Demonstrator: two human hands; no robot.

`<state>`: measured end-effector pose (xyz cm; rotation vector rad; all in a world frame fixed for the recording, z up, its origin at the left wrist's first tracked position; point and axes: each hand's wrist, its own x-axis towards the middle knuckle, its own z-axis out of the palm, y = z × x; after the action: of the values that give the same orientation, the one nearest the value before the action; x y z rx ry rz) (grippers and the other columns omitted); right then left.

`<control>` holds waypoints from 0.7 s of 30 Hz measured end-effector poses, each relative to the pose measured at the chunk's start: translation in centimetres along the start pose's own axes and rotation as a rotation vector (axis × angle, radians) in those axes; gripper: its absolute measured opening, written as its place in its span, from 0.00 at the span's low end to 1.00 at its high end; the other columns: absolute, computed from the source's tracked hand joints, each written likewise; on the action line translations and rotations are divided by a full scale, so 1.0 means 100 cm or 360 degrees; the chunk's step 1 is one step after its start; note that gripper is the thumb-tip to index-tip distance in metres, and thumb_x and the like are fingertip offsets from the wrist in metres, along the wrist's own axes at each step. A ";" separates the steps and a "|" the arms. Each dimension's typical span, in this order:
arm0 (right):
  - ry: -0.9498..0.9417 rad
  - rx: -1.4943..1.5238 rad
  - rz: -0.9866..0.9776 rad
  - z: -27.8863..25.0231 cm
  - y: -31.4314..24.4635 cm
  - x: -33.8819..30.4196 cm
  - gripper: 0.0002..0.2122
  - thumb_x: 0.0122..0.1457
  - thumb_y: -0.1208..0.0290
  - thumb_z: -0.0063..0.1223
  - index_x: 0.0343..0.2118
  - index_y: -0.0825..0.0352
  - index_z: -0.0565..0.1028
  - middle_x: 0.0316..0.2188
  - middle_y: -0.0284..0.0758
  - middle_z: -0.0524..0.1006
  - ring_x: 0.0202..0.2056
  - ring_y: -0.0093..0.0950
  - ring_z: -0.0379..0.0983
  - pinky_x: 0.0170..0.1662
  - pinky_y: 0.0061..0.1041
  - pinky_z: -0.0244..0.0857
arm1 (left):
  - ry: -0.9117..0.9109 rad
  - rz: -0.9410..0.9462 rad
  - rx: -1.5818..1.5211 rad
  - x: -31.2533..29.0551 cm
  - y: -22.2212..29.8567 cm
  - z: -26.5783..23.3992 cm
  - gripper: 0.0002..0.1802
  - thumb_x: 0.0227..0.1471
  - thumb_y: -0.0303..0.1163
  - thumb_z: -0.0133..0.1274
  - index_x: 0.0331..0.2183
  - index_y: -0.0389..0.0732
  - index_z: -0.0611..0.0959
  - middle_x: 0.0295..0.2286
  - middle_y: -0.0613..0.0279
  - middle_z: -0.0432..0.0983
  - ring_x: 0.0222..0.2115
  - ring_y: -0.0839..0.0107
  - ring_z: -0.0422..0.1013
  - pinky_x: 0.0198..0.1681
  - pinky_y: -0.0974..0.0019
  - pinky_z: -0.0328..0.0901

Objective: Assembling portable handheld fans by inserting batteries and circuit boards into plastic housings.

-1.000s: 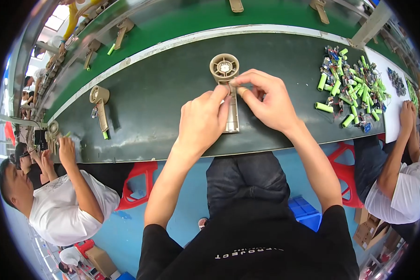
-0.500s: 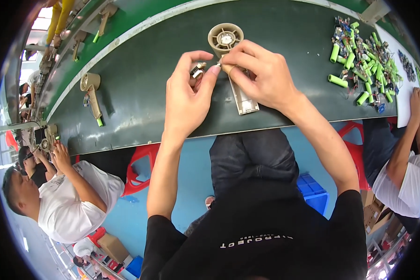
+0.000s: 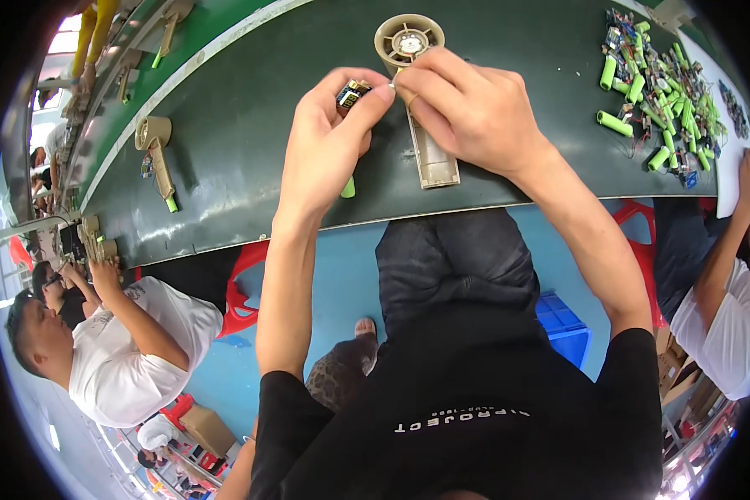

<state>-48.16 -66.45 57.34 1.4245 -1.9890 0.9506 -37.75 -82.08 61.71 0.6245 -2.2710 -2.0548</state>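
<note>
My left hand (image 3: 329, 137) is closed round a small circuit board (image 3: 352, 96) with a digit display on its face. A green battery cell (image 3: 347, 188) shows below that hand, its upper part hidden. My right hand (image 3: 475, 108) pinches at a tiny white connector (image 3: 393, 84), where the fingertips of both hands meet. Its wires are too fine to make out. Beneath my hands a beige handheld fan housing lies on the dark green work surface, its round fan head (image 3: 409, 42) away from me and its open handle (image 3: 436, 167) toward me, partly covered by my right hand.
A heap of green battery cells with boards (image 3: 667, 100) lies at the right, beside a white board (image 3: 729, 167). Another beige fan (image 3: 158, 158) with a battery lies at the left. Co-workers sit on both sides. A blue crate (image 3: 562, 325) stands on the floor.
The circuit board has turned, so its display now faces up. The green battery cell has come into sight below my left hand. Both hands remain fingertip to fingertip at the white connector.
</note>
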 end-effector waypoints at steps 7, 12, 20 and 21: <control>0.0104 0.0064 0.0063 0.000 0.000 0.003 0.07 0.50 0.73 0.62 0.33 0.63 0.77 0.31 0.29 0.77 0.25 0.28 0.77 0.26 0.25 0.69 | 0.0113 0.0410 0.0028 -0.008 -0.021 0.014 0.11 0.64 0.29 0.44 0.45 0.33 0.71 0.24 0.65 0.72 0.24 0.78 0.68 0.30 0.73 0.65; 0.0120 0.0189 0.0113 0.001 -0.002 0.002 0.07 0.50 0.74 0.61 0.33 0.64 0.77 0.32 0.29 0.77 0.24 0.28 0.76 0.25 0.24 0.69 | 0.0447 0.0886 0.0367 -0.004 -0.039 0.025 0.12 0.56 0.22 0.55 0.43 0.31 0.80 0.26 0.58 0.78 0.25 0.74 0.73 0.31 0.70 0.69; 0.0073 0.0174 0.0157 0.001 -0.003 0.003 0.07 0.51 0.75 0.61 0.33 0.65 0.77 0.31 0.30 0.78 0.24 0.28 0.77 0.26 0.24 0.70 | 0.0549 0.1033 0.0442 -0.003 -0.041 0.026 0.16 0.50 0.19 0.60 0.43 0.30 0.83 0.24 0.57 0.77 0.23 0.71 0.73 0.29 0.70 0.68; 0.0082 0.0168 0.0159 0.001 -0.002 0.003 0.07 0.51 0.75 0.61 0.33 0.65 0.78 0.32 0.30 0.78 0.25 0.28 0.77 0.26 0.24 0.71 | 0.0574 0.1098 0.0534 -0.002 -0.040 0.026 0.16 0.50 0.19 0.60 0.43 0.31 0.83 0.24 0.57 0.76 0.23 0.71 0.73 0.28 0.69 0.68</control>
<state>-48.10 -66.75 57.50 1.3525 -2.0142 1.1400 -37.13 -79.77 57.57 0.1454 -2.1917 -1.1641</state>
